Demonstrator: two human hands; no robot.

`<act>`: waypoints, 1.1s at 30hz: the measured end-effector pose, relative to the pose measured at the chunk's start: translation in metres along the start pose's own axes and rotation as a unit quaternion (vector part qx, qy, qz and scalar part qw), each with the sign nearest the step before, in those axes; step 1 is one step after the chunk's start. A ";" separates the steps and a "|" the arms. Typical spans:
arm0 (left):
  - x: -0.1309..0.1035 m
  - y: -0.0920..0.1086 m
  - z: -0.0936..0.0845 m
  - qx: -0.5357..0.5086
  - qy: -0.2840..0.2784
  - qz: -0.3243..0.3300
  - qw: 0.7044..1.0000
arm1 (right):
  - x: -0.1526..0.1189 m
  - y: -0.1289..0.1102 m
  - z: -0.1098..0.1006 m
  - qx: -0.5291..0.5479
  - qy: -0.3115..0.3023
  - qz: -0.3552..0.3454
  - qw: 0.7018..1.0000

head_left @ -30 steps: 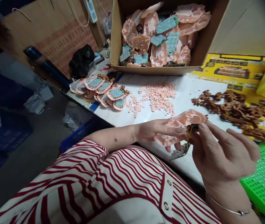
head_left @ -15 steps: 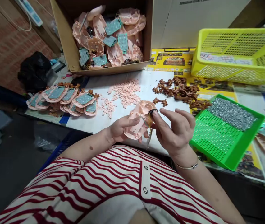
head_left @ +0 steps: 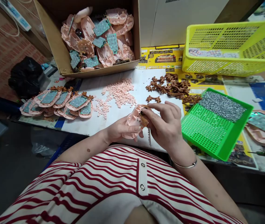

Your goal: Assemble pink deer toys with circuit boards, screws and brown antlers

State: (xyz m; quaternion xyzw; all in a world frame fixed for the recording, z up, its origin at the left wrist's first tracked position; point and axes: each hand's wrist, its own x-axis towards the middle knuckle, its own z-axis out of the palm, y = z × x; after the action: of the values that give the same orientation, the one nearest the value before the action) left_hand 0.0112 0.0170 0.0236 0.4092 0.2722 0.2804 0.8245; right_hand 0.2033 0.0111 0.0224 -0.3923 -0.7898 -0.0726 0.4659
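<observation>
Looking down through the head view, you have your left hand (head_left: 116, 129) wrapped round a pale-pink, hollow moulded plastic shell (head_left: 130, 127), the thumb lying across its inner side and the other fingers curled beneath. Your right hand (head_left: 167, 124) has its fingertips bent onto a small, round black part (head_left: 143, 111) at the shell's far end; how tightly they pinch you cannot tell. Just below those fingertips shows the edge of a thin, pale, flat board (head_left: 149, 137), mostly hidden.

Expect the shell to be light and stiff, perhaps a little slippery; its outer rim, where your left fingers sit, looks the best hold. The thin board is probably more fragile, so take it by its edges.

Beyond your left fingers, a brown cardboard box (head_left: 49, 37) holds more pink shells and teal boards (head_left: 101, 27) in a jumble. Near your right fingers, on their right, a green perforated plastic tray (head_left: 204, 130) carries small silvery metal pieces (head_left: 223, 104) at its far end. Farther ahead of them, a yellow slatted plastic basket (head_left: 216, 67) holds small whitish pieces (head_left: 212, 53).
</observation>
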 end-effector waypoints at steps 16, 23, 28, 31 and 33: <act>0.005 0.006 0.012 0.064 0.136 0.059 0.987 | -0.005 0.002 0.003 0.188 -0.113 0.077 0.973; 0.008 0.018 0.003 -0.001 0.249 0.107 0.963 | -0.042 0.009 0.008 0.296 -0.225 0.112 0.922; 0.010 0.017 -0.003 -0.035 0.247 0.124 0.961 | -0.065 -0.003 0.025 0.249 -0.180 0.160 0.938; 0.009 0.012 -0.009 -0.031 0.249 0.121 0.960 | -0.065 0.000 0.020 0.230 -0.127 0.205 0.943; 0.008 0.009 -0.015 -0.028 0.243 0.107 0.964 | -0.060 0.004 0.011 0.224 -0.088 0.230 0.943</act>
State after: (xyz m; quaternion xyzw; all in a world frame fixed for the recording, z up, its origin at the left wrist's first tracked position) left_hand 0.0045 0.0343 0.0214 0.3324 0.4111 0.4652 0.7100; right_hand 0.2143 -0.0139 -0.0320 -0.4539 -0.7117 0.2503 0.4741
